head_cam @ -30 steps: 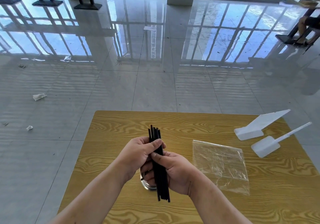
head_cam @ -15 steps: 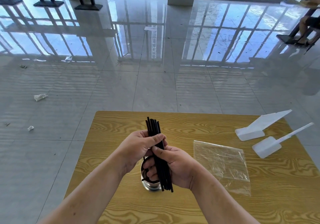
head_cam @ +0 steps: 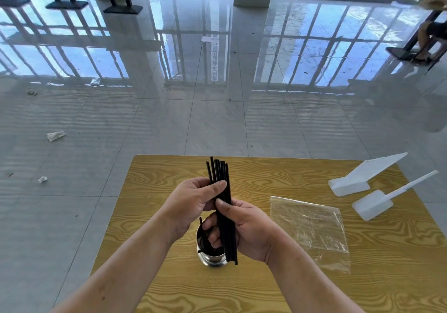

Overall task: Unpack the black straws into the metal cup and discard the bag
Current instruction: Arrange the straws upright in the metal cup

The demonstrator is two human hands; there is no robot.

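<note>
Black straws [head_cam: 223, 206] stand in a near-upright bundle above the worktop [head_cam: 278, 177], gripped by both hands near its front-left part. The left hand [head_cam: 191, 201] holds the bundle's upper half, its thumb pressed across the front of the straws and its fingers [head_cam: 193, 182] curled behind them. The right hand [head_cam: 251, 230] clasps the lower half, thumb laid on the front and fingers [head_cam: 212, 230] wrapped round from behind, closed tight on the bundle. The lower ends of the straws reach down beside the right rim of the metal cup [head_cam: 212, 260], which stands on the worktop directly under the hands; whether those ends are inside the cup or just in front of it cannot be told. One loose straw [head_cam: 201, 225] leans inside the cup, at its left rim. The clear bag [head_cam: 312, 230] lies flat and empty to the right of the hands, towards the right edge. Two white scoops [head_cam: 372, 202] lie near the far-right corner.
</note>
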